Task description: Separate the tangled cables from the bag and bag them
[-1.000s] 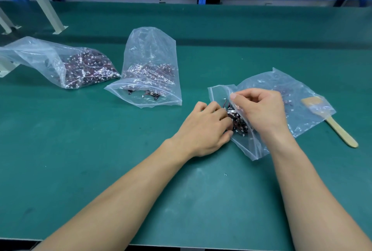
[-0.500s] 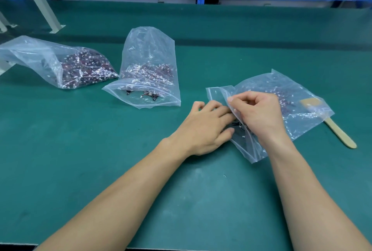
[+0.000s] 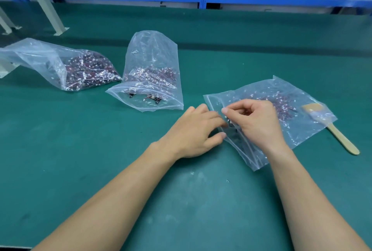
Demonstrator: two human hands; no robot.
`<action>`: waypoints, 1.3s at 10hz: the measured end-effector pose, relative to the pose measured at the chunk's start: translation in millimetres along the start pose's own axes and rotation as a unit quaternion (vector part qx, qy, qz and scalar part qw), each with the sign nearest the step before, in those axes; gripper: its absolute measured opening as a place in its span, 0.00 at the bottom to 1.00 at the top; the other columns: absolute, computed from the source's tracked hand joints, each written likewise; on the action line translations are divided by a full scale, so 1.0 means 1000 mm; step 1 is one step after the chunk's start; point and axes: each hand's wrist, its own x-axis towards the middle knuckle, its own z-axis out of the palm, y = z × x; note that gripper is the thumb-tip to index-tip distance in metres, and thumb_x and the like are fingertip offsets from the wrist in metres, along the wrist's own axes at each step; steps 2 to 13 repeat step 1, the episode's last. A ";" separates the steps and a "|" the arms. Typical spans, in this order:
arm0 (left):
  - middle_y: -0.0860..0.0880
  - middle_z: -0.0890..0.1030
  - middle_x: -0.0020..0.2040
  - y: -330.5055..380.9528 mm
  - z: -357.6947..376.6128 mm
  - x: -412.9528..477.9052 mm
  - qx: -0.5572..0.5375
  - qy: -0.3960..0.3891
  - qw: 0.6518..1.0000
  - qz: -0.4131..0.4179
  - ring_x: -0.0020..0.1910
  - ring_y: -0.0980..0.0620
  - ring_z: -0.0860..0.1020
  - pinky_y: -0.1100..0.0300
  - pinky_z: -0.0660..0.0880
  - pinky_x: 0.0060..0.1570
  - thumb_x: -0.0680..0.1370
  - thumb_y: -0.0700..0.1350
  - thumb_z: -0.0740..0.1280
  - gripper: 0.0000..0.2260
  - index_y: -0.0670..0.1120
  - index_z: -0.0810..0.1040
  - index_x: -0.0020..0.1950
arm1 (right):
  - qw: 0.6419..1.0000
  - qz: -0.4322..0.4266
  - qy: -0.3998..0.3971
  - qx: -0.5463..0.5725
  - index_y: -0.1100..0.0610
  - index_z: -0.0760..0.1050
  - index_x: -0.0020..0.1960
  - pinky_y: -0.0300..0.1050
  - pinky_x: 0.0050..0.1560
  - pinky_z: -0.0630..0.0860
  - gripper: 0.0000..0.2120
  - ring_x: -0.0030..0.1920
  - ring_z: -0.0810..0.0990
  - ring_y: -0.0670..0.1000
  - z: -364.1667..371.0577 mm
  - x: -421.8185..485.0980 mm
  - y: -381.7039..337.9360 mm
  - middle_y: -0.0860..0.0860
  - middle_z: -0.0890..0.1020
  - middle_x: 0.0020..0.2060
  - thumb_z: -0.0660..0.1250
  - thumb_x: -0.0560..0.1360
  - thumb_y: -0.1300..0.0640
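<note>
Green bench (image 3: 80,150), bag (image 3: 302,130) lying crosswise, mouth leftward, right hand (image 3: 255,122) pinching cables (image 3: 229,122), left hand (image 3: 193,130) flat

Left grip (image 3: 193,132) lies flat, fingers extended; right grip (image 3: 255,122) curls beside it, fingertips pinched together.

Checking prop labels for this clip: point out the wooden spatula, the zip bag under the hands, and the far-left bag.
wooden spatula (image 3: 341,139): head view, its handle.
zip bag (image 3: 306,122): head view, clear plastic near its right corner.
far-left bag (image 3: 36,57): head view, its empty clear end.
</note>
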 end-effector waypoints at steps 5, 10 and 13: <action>0.57 0.81 0.51 -0.023 -0.014 -0.021 -0.055 0.029 0.997 -0.044 0.47 0.54 0.68 0.53 0.70 0.55 0.80 0.54 0.62 0.11 0.52 0.81 0.56 | 1.000 -0.029 0.009 -0.001 0.51 0.85 0.37 0.35 0.30 0.70 0.08 0.28 0.72 0.44 0.003 -0.004 -0.006 0.53 0.81 0.29 0.79 0.70 0.48; 0.57 0.81 0.51 -0.023 -0.014 -0.021 -0.055 0.029 0.997 -0.044 0.47 0.54 0.68 0.53 0.70 0.55 0.80 0.54 0.62 0.11 0.52 0.81 0.56 | 1.000 -0.029 0.009 -0.001 0.51 0.85 0.37 0.35 0.30 0.70 0.08 0.28 0.72 0.44 0.003 -0.004 -0.006 0.53 0.81 0.29 0.79 0.70 0.48; 0.57 0.81 0.51 -0.023 -0.014 -0.021 -0.055 0.029 0.997 -0.044 0.47 0.54 0.68 0.53 0.70 0.55 0.80 0.54 0.62 0.11 0.52 0.81 0.56 | 1.000 -0.029 0.009 -0.001 0.51 0.85 0.37 0.35 0.30 0.70 0.08 0.28 0.72 0.44 0.003 -0.004 -0.006 0.53 0.81 0.29 0.79 0.70 0.48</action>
